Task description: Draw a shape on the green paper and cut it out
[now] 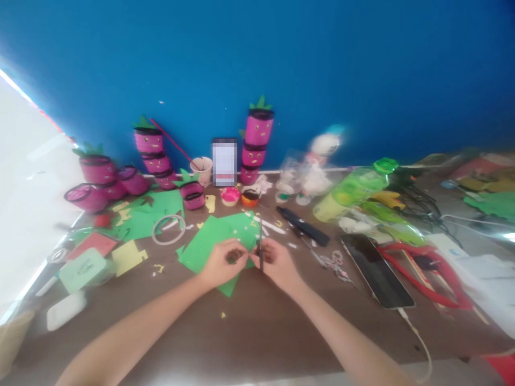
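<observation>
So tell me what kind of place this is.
Probably a home craft desk against a blue wall: pink paper pots with faces, green paper under the hands, scissors in the right hand, paint cups.

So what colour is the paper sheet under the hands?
Green paper sheet, clearest in the head view.

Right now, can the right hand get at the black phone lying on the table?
Probably yes. The right hand holds small scissors over the green paper, and the phone lies flat beside it with bare table between. It would likely need to put down the scissors first.
</observation>
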Available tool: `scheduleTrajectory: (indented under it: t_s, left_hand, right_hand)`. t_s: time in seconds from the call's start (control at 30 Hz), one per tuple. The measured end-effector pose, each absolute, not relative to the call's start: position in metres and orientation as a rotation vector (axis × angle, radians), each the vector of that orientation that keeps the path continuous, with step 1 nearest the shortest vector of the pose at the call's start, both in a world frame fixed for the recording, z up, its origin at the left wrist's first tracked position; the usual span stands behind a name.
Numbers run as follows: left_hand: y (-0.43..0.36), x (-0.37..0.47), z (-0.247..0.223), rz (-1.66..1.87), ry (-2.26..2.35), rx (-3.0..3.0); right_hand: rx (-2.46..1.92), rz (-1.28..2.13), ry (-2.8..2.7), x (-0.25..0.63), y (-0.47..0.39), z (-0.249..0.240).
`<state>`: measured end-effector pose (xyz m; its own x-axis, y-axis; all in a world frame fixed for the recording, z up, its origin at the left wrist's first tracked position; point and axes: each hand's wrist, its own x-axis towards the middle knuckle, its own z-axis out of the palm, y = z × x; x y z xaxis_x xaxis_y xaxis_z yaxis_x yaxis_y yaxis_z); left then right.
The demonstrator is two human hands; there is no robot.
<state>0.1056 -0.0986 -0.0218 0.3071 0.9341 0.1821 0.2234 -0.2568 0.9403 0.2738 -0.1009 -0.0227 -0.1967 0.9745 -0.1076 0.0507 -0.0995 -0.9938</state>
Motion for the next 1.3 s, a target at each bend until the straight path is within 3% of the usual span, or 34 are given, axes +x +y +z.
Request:
scheduleTrajectory:
  t_s: [1.03, 1.3]
  left_hand:
    - [-0.098, 0.105, -0.024, 1.101, 1.094, 1.590]
    - [-0.092, 0.103, -0.020, 1.271, 1.257, 1.176]
  right_hand:
    - [-1.223, 1.420, -1.299, 0.274, -0.103, -0.013]
    - [-1.289, 1.660, -1.455, 0.276, -0.110, 0.003]
